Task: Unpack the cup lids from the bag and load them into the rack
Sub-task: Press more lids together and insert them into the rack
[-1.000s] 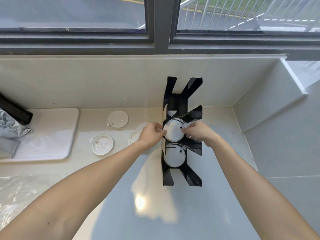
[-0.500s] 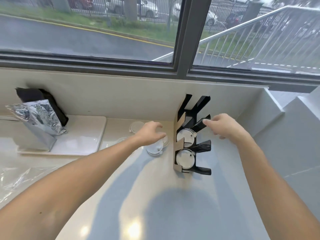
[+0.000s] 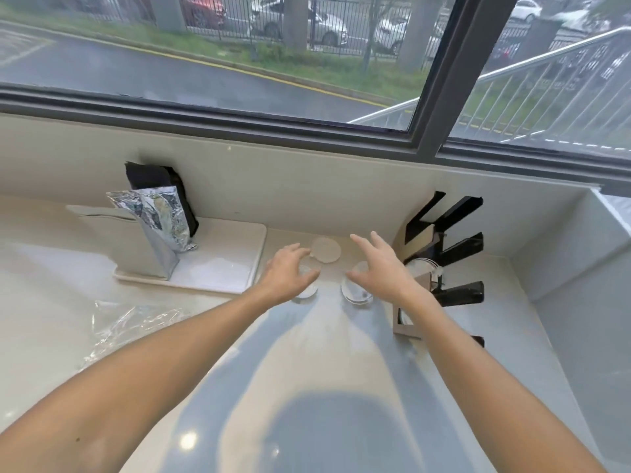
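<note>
Three loose white cup lids lie on the counter in front of me: one at the back [image 3: 326, 250], one half under my left hand [image 3: 307, 291], one below my right hand [image 3: 356, 292]. My left hand [image 3: 288, 269] hovers over its lid with fingers spread, holding nothing. My right hand [image 3: 380, 266] is also open, fingers fanned above the right lid. The black rack [image 3: 454, 250] stands at the right against the wall, with lids [image 3: 421, 268] stacked in a slot; my right forearm hides its lower part. The clear plastic bag [image 3: 126, 326] lies crumpled at the left.
A white tray [image 3: 222, 268] at the back left carries a crinkled silver foil pouch [image 3: 160, 220], a pale pouch and a black one behind. A low wall under the window closes the back, and a raised ledge [image 3: 580, 268] bounds the right side.
Both hands left the rack and swung left to the loose lids on the counter; the right hand crossed over from the rack's top. My view tilted up and leftward.
</note>
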